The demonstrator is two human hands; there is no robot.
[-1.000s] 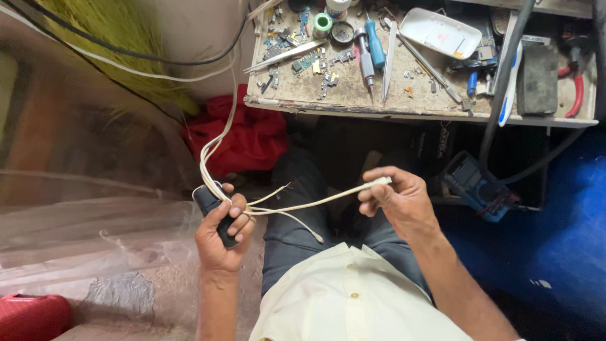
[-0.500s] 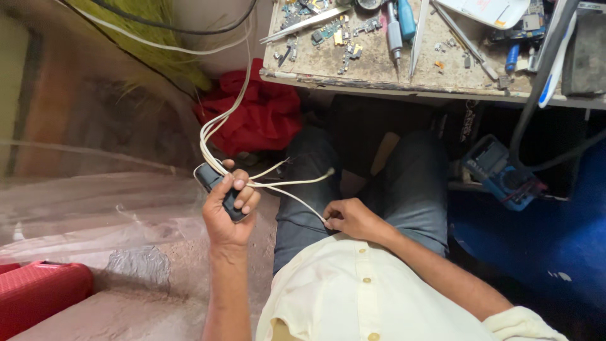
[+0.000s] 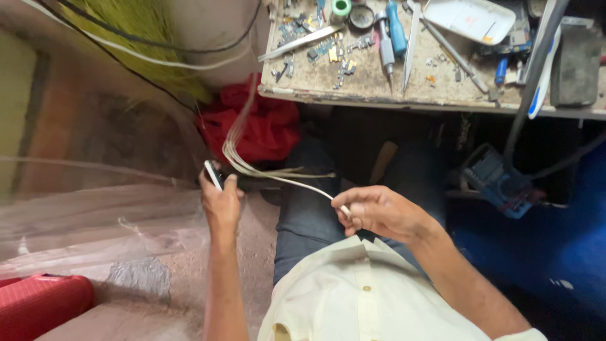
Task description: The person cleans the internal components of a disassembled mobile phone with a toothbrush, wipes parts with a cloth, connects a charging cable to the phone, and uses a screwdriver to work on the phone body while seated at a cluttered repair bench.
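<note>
At twelve to two o'clock the dusty workbench point(image 3: 379, 82) fills the top of the view, and it carries many small things: a white shallow tray point(image 3: 470, 19) at one o'clock, whose content I cannot tell, a blue-handled screwdriver point(image 3: 396, 28), a grey-handled tool point(image 3: 385, 50), a long metal blade point(image 3: 410, 44), small circuit boards point(image 3: 331, 50) and a roll of green tape point(image 3: 341, 7). Below the bench, at three o'clock, a blue meter point(image 3: 495, 180) hangs near dark cables. At eleven o'clock a red cloth point(image 3: 262, 129) lies under the bench edge, and at eight o'clock a red plastic case point(image 3: 38, 303) rests on the floor beside a clear plastic sheet point(image 3: 95, 221). The person sits in a pale yellow shirt point(image 3: 360, 297) and dark trousers point(image 3: 309, 221). The left hand point(image 3: 221, 202), at nine o'clock from the centre, is closed around a small dark device point(image 3: 213, 173), with the thumb on its upper side. The white cable point(image 3: 271, 173) comes down from the bench in several loops, passes just beside this hand and runs across to the right hand point(image 3: 379, 211) at the centre. The right hand is nearly closed, and its fingers pinch the end of the cable.
</note>
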